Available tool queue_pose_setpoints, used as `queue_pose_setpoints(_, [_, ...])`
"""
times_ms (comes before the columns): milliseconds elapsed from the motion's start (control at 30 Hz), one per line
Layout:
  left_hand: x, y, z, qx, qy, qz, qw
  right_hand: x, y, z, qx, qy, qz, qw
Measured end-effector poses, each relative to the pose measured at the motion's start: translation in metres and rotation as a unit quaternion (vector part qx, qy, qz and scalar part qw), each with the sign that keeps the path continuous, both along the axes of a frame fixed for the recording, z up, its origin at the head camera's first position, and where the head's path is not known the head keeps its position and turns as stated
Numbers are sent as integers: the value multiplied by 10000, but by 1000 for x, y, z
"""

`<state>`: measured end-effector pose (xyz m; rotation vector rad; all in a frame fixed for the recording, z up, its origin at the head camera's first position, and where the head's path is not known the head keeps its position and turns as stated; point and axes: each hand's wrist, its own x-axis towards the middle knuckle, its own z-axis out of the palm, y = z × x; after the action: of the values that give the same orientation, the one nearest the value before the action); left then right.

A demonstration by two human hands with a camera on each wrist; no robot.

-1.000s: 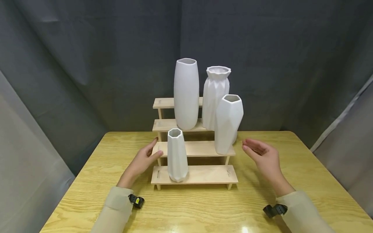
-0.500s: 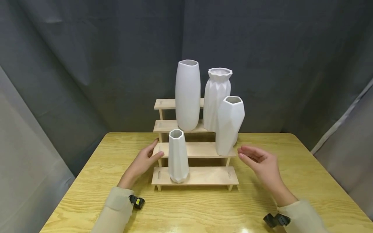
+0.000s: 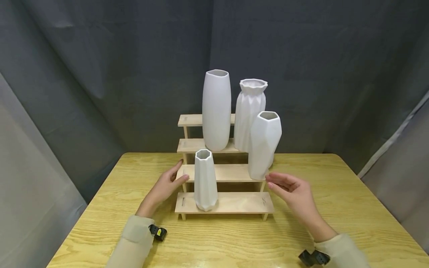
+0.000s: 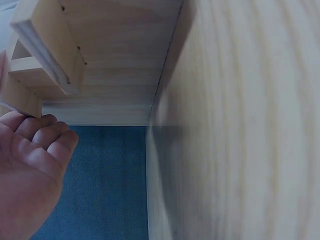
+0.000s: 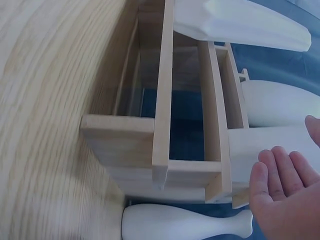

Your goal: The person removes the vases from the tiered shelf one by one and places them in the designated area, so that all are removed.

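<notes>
A stepped wooden display stand [image 3: 234, 203] bears several white vases. My left hand [image 3: 163, 186] holds the left end of its second step from the bottom, thumb on top; in the left wrist view the fingertips meet a board end. At the same step's right end is my right hand [image 3: 291, 191], fingers loosely bent with nothing between them, close below the faceted vase [image 3: 263, 145]; contact is unclear. A small ribbed vase [image 3: 205, 182] stands on the lowest step, left side. Higher up, a tall smooth vase [image 3: 216, 111] and a pleated vase [image 3: 248, 119] share the third step.
The stand rests on a wood-grain table [image 3: 221, 242]. Behind its right side another white vase [image 5: 175, 222] shows in the right wrist view, mostly hidden in the head view. Dark curtain [image 3: 161, 74] hangs behind the table, with paler cloth at both sides.
My right hand has moved left and slightly down, to the right end of the second step. The left hand stays at its place on the stand. The vases keep their places.
</notes>
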<state>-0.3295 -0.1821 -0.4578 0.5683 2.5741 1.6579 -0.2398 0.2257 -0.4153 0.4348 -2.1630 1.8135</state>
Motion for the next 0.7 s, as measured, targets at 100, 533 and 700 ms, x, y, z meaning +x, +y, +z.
queue_pose_setpoints(100, [0, 0, 0, 1, -21, -1, 10000, 0, -4, -1, -57, 17, 155, 9999])
queue_pose_setpoints(533, [-1, 0, -1, 20, 30, 4, 10000, 3, -20, -2, -430, 43, 695, 9966])
queue_pose_setpoints(700, [-2, 0, -2, 62, 25, 17, 10000, 2, -29, -3, -469, 39, 861, 9952])
